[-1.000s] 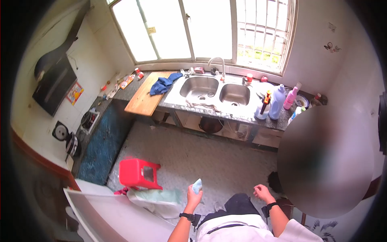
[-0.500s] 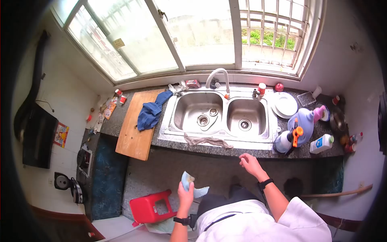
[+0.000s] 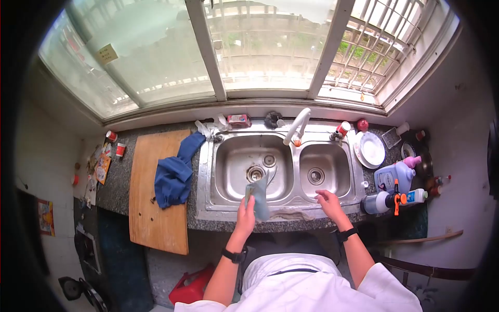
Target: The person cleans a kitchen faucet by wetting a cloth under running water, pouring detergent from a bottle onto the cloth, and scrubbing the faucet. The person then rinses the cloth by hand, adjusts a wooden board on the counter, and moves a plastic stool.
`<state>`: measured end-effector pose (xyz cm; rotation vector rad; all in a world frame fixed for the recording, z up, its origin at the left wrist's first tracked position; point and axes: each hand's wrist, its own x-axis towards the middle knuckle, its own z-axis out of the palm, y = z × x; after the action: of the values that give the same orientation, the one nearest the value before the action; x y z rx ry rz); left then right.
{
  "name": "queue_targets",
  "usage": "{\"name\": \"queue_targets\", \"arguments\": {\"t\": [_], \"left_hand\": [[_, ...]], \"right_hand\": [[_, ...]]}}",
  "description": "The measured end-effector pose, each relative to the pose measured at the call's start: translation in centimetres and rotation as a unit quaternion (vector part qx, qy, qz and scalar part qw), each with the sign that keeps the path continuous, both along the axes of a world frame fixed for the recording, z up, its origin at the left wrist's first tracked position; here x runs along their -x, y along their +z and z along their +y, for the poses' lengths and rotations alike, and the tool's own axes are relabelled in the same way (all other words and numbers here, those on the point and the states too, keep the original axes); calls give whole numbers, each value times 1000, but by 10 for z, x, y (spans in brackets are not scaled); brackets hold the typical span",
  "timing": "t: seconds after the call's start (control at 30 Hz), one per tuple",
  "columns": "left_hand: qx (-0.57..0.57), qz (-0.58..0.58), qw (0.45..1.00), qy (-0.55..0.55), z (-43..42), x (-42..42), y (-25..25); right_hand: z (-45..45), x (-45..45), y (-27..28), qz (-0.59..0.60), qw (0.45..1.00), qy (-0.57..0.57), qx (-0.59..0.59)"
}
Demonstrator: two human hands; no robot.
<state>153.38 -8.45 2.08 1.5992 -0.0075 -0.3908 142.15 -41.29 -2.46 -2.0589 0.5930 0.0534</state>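
Note:
My left hand [image 3: 246, 215] is closed on a light blue-grey cleaning cloth [image 3: 261, 196], which stands up from the fingers in front of the left basin. Behind it lies the larger basin of the steel double sink [image 3: 228, 177], with a drain in its floor. My right hand [image 3: 331, 206] hovers near the front rim of the smaller basin, fingers loosely bent and apart, holding nothing. A crumpled brownish rag [image 3: 292, 215] lies along the sink's front edge, between the hands. A white faucet [image 3: 298, 125] rises behind the basins.
On the left, a dark blue cloth [image 3: 172, 179] lies over a wooden board [image 3: 150, 223] that overhangs the counter. White plates [image 3: 371, 150], a spray bottle [image 3: 378, 202] and a large detergent bottle [image 3: 394, 176] stand to the right. A red stool [image 3: 189, 286] sits below.
I have come up to the counter. My left hand has raised the light cloth from below the counter to the left basin; my right hand has moved to the sink's front rim.

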Motion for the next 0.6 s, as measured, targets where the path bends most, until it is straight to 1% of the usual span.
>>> {"name": "queue_targets", "arguments": {"t": [0.03,0.07,0.1,0.13,0.2,0.23,0.27,0.3,0.33,0.4,0.43,0.5,0.53,0.6], "left_hand": [[48,55,997,-9,-6,-22,-12],[93,113,989,-20,-11,-41,-28],[109,166,979,-41,-16,-59,-45],[110,171,978,-46,-26,-77,-63],[231,237,941,-76,-51,-104,-93],[257,277,922,-88,-63,-116,-100],[257,284,920,-85,-73,-126,-103],[275,325,901,-81,-82,-136,-102],[291,365,881,-78,-91,-143,-101],[298,364,879,-80,-111,-154,-106],[306,360,877,-83,-119,-156,-109],[304,378,869,-92,-126,-157,-114],[304,377,870,-90,-131,-162,-114],[301,379,871,-81,-139,-171,-108]], "right_hand": [[2,-15,1,-38,998,2,42],[6,-31,-2,-30,999,-6,41],[7,-50,-8,-85,995,-22,44],[6,-73,-14,-142,988,-36,48],[0,-121,-36,-184,980,-70,13],[-1,-141,-38,-176,982,-72,13],[-2,-161,-38,-140,984,-103,40],[-3,-180,-40,-104,983,-133,66],[-6,-195,-42,-98,984,-133,63],[-12,-221,-50,-115,977,-130,121],[-15,-232,-51,-108,978,-136,116],[-11,-234,-53,-60,967,-157,191],[-11,-236,-55,-55,968,-157,186],[-11,-242,-55,-110,963,-230,87]]}}
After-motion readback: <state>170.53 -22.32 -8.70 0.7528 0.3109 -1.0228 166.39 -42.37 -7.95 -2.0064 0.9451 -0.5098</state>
